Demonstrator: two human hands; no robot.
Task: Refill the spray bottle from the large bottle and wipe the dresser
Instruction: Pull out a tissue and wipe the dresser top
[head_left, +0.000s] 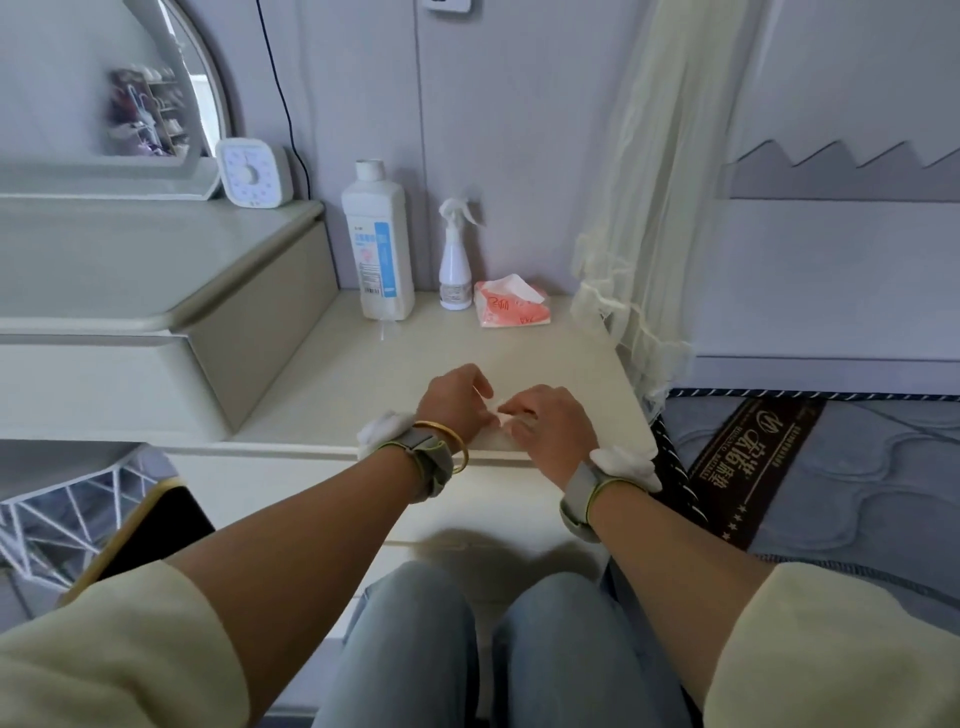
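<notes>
On the dresser (363, 364), left hand (452, 402) pinches a tissue (500, 413) (white); right hand (550, 428) too.

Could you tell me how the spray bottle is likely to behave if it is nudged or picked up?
The spray bottle stands tall on a narrow base, so a nudge high up would probably tip it. It looks like white plastic, so it is likely light. Its smooth tapered body may slip.

Pale yellow sleeves (119, 649), grey wrist straps (428, 460) with white fluffy pads (382, 431), gold bangle (457, 441) on left wrist, light-blue jeans (410, 649).
</notes>
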